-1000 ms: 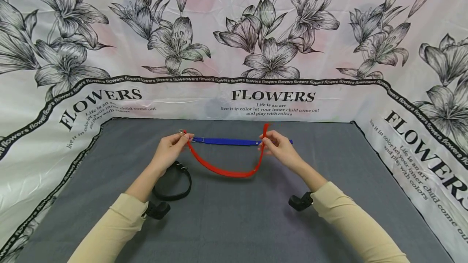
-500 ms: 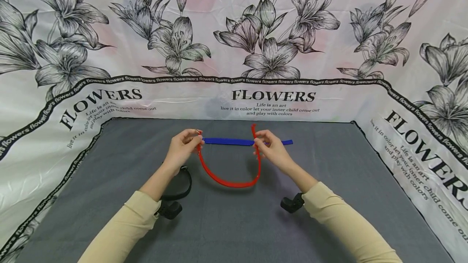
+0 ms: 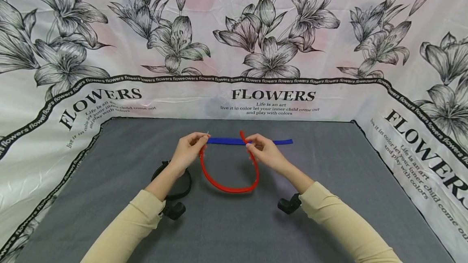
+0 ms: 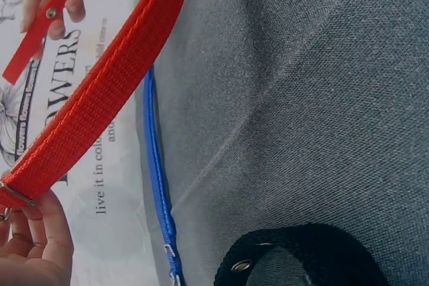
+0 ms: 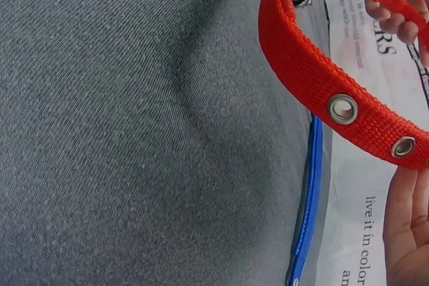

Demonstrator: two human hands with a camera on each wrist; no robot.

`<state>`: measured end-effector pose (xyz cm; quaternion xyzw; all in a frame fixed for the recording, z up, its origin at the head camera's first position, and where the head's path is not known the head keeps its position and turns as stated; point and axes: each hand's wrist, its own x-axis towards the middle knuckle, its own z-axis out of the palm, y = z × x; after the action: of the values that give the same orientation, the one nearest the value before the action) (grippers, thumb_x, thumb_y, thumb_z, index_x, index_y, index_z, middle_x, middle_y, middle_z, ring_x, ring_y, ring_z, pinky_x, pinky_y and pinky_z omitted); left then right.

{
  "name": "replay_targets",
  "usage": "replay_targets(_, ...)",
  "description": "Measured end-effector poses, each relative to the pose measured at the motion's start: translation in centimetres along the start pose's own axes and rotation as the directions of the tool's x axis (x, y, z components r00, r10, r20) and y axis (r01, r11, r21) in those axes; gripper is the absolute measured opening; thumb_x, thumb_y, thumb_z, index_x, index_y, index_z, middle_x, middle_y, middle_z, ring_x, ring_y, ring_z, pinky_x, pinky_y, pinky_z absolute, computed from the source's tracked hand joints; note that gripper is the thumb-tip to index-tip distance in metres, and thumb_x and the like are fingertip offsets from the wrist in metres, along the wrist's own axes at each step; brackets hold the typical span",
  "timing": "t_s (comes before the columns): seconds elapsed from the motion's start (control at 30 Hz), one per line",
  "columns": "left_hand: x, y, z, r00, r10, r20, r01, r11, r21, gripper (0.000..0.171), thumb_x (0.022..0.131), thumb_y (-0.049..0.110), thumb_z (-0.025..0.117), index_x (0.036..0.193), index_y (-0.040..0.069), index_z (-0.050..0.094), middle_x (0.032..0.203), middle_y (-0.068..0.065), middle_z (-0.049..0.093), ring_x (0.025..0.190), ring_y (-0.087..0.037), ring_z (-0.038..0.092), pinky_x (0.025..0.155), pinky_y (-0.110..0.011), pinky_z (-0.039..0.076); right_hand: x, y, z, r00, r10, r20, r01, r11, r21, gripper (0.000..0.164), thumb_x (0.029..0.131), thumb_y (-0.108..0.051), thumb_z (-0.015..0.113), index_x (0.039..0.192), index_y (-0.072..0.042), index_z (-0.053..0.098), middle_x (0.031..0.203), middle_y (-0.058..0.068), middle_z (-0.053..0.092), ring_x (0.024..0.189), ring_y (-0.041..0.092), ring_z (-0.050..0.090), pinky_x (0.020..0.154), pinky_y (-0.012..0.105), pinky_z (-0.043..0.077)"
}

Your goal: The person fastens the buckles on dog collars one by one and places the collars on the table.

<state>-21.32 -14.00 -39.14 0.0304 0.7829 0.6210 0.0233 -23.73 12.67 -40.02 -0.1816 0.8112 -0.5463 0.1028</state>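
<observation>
The biggest thing is a smooth, shiny white cloth [image 3: 193, 96], with black flowers and the word FLOWERS on it. In front of it spreads a grey cloth [image 3: 336, 173], woven and a bit wrinkly. I have two pale yellow sleeves [image 3: 126, 226], both folded at the ends.

My left hand [image 3: 189, 149] pinches one end of a red strap [image 3: 230, 190]. My right hand [image 3: 267, 153] pinches near the other end, and the tip pokes up past my fingers. The red strap hangs between my hands in a U shape, over the grey cloth. It is rough and woven, with bumpy edges.

There are three straps. The blue strap [image 3: 226, 141] lies flat and straight behind the red one. The black strap [image 4: 315, 239] lies curled in a loop by my left arm, which hides some of it.

Two small black boxes [image 3: 174, 211] sit at my wrists, one on each. Smallest are the red strap's round holes; two silver rims [image 5: 331, 108] show close up in the right wrist view.
</observation>
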Motion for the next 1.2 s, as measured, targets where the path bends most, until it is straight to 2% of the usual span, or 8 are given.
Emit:
replay_targets(0.13,0.0,0.2,0.2,1.0,-0.014,0.015,0.015,1.0,-0.011,0.025,0.094,0.034,0.053,0.107,0.017,0.065,0.087,-0.009,0.059,0.079,-0.037,0.059,0.064,-0.033,0.053,0.1,-0.1,0.3,0.999,-0.004,0.036,0.005,1.0,-0.029,0.024,0.093,-0.025,0.056,0.112,-0.01,0.055,0.086,0.009,0.061,0.075,0.035,0.061,0.059,0.039,0.052)
replay_targets(0.23,0.0,0.4,0.4,0.999,-0.018,0.027,0.018,1.0,0.0,0.025,0.094,0.033,0.053,0.107,0.015,0.065,0.087,-0.008,0.06,0.081,-0.041,0.059,0.064,-0.032,0.054,0.2,-0.1,0.6,0.998,-0.008,0.062,0.012,0.998,-0.062,0.023,0.093,-0.026,0.056,0.11,-0.01,0.056,0.084,0.01,0.06,0.066,0.026,0.058,0.06,0.044,0.051)
replay_targets(0.47,0.2,0.2,0.8,1.0,-0.014,0.021,0.014,1.0,0.0,0.026,0.093,0.03,0.055,0.112,0.014,0.061,0.083,-0.007,0.062,0.07,-0.028,0.059,0.06,-0.029,0.052,0.3,-0.4,1.1,0.995,-0.025,0.098,0.035,0.995,-0.098,0.019,0.092,-0.025,0.058,0.108,-0.015,0.058,0.085,0.014,0.061,0.06,0.019,0.055,0.06,0.05,0.048)
replay_targets(0.63,0.2,0.3,1.1,1.0,-0.016,0.011,0.017,1.0,-0.015,0.023,0.092,0.027,0.057,0.108,0.009,0.059,0.083,-0.006,0.065,0.065,-0.021,0.056,0.059,-0.029,0.05,0.3,-0.8,1.4,0.994,-0.044,0.104,0.06,0.985,-0.159,0.016,0.091,-0.026,0.059,0.106,-0.019,0.059,0.089,0.015,0.063,0.062,0.018,0.056,0.056,0.039,0.048)
replay_targets(0.7,0.1,0.3,1.3,1.0,-0.013,0.011,0.013,1.0,-0.004,0.023,0.092,0.027,0.056,0.105,0.008,0.059,0.083,-0.006,0.065,0.063,-0.02,0.056,0.059,-0.03,0.05,0.3,-0.8,1.6,0.992,-0.059,0.114,0.079,0.98,-0.18,0.018,0.091,-0.026,0.059,0.106,-0.017,0.06,0.09,0.015,0.064,0.064,0.018,0.057,0.056,0.033,0.048)
replay_targets(0.87,0.2,0.2,1.8,1.0,-0.002,0.017,0.002,1.0,0.029,0.022,0.092,0.028,0.057,0.103,0.009,0.06,0.083,-0.007,0.065,0.063,-0.018,0.052,0.06,-0.034,0.046,0.5,-0.6,2.1,0.988,-0.083,0.133,0.108,0.974,-0.198,0.022,0.09,-0.027,0.06,0.106,-0.012,0.06,0.092,0.015,0.064,0.063,0.017,0.057,0.055,0.03,0.047)
replay_targets(0.93,0.2,0.2,1.9,1.0,-0.002,0.017,0.002,0.999,0.033,0.021,0.092,0.028,0.058,0.101,0.01,0.061,0.084,-0.007,0.065,0.065,-0.019,0.053,0.06,-0.033,0.046,0.2,-1.4,2.3,0.988,-0.08,0.131,0.107,0.972,-0.211,0.021,0.091,-0.024,0.06,0.106,-0.01,0.06,0.09,0.014,0.064,0.063,0.017,0.057,0.055,0.03,0.047)
replay_targets(1.2,0.1,0.2,2.4,0.997,0.035,0.07,-0.036,0.999,0.018,0.022,0.091,0.026,0.06,0.102,0.008,0.062,0.08,-0.007,0.063,0.062,-0.017,0.049,0.054,-0.025,0.041,0.5,-1.0,2.4,0.986,-0.102,0.129,0.13,0.964,-0.233,0.014,0.09,-0.024,0.06,0.103,-0.018,0.06,0.091,0.014,0.065,0.064,0.017,0.058,0.055,0.031,0.049)
